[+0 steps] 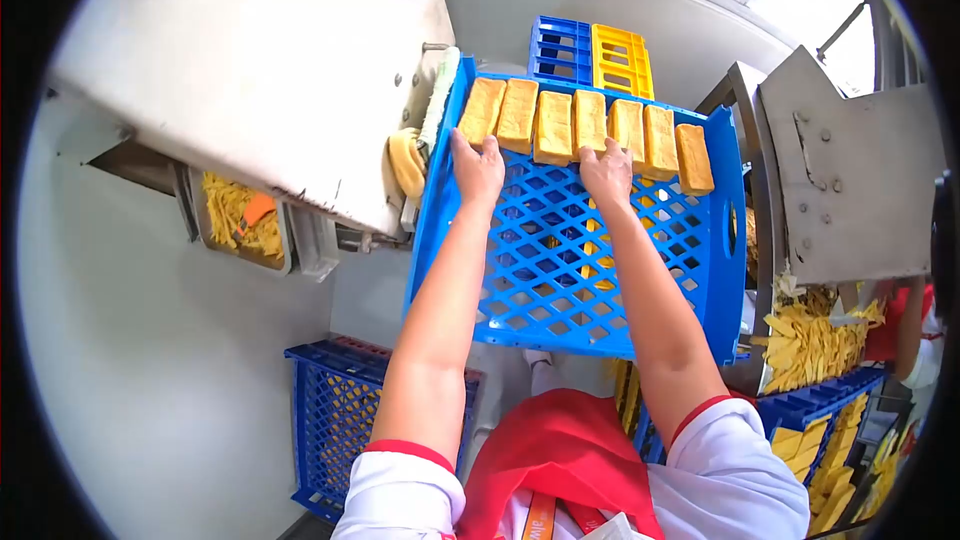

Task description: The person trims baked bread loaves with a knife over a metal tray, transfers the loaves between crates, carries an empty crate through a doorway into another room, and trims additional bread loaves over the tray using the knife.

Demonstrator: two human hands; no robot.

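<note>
Several golden rectangular loaves of bread stand in a row along the far side of a blue plastic crate [560, 325]. My left hand [479, 172] grips the near end of the leftmost loaf [484, 112], thumb and fingers on either side of it. Farther right, my right hand [607, 177] has its bent fingers at the near end of a middle loaf [590, 118], touching where it meets its neighbour [626, 126]. The undersides of the fingers are hidden. At the right end, another loaf [695, 160] sits slightly askew.
Left is a metal machine [260, 70] above a tray of yellow trimmings [268, 248]. At right, another machine [850, 180] stands over more trimmings [815, 345]. Blue [560, 48] and yellow [622, 60] crates are behind; a dark blue crate [335, 425] is below. A person's sleeve [925, 360] shows far right.
</note>
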